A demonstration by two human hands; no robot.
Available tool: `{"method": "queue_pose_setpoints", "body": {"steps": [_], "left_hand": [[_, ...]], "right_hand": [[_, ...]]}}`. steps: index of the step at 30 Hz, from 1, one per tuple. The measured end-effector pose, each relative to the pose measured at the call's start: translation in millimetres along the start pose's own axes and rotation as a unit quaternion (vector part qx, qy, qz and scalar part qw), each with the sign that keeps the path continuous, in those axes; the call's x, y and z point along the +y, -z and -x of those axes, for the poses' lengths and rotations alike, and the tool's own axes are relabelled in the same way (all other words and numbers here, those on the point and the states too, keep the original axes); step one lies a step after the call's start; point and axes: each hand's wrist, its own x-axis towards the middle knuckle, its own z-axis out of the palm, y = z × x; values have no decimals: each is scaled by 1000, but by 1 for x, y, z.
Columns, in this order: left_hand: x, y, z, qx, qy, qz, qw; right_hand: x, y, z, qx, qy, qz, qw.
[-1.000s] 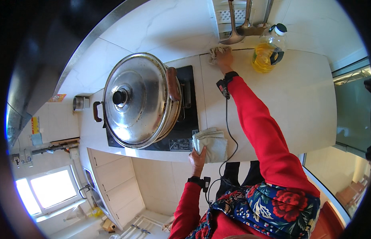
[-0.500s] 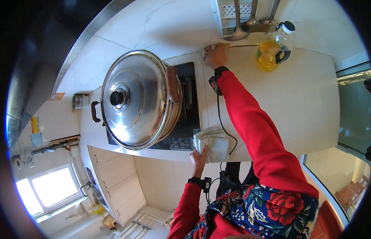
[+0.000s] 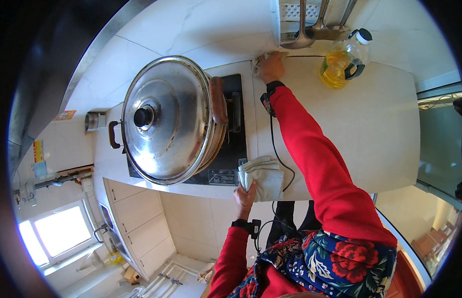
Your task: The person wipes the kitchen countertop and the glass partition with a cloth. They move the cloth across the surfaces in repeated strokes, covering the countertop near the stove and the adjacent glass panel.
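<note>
My right hand (image 3: 271, 67) is closed on a crumpled pale rag (image 3: 256, 66), pressed where the countertop meets the tiled wall. My left hand (image 3: 245, 196) grips the edge of a folded light-green cloth (image 3: 263, 178) at the counter's front edge, beside the cooktop. To the left, a large lidded steel pot (image 3: 171, 124) with brown side handles stands on the black cooktop (image 3: 236, 109). Right of my right hand is a clear oil bottle (image 3: 335, 67) with a black cap and yellow oil in it.
Ladles (image 3: 301, 40) hang from a rack on the wall above my right hand. A thin black cable (image 3: 273, 141) runs from my right wrist across the countertop (image 3: 350, 134) and over its front edge. A metal cup-like piece (image 3: 93, 121) is beyond the pot's left handle.
The view has shifted slightly, so the pot and cooktop appear a little further left. Both hands keep their places on the cloths, with hardly any movement visible.
</note>
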Motion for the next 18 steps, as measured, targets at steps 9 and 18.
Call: {"method": "queue_pose_setpoints", "body": {"steps": [9,18], "left_hand": [[13,5,1,-5,2,28,1000],[7,2,0,4,-2,16,1000]], "right_hand": [[1,2,1,-23,-6,4,1000],[3,2,-4,-33,9,31,999]]}}
